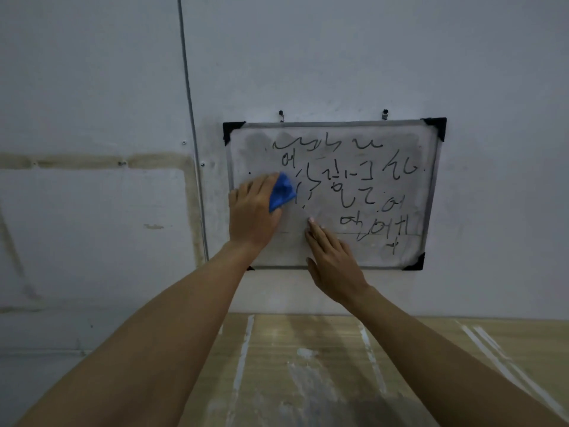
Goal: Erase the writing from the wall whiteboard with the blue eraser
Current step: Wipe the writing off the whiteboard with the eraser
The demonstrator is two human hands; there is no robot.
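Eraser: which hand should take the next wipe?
Probably left. The left hand holds the eraser on the whiteboard, just beside the writing; the right hand lies flat on it, empty.

The light is dim, soft and greyish, the blue eraser point(282, 192) in the left hand point(252, 211) looks a little smeared while the writing point(348, 186) right of it is fairly sharp, and the wall seam point(189, 118) left of both hands bends from lens distortion.

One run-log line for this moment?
left hand: grips blue eraser against whiteboard, left part | right hand: flat on board, lower middle | writing: mostly unerased
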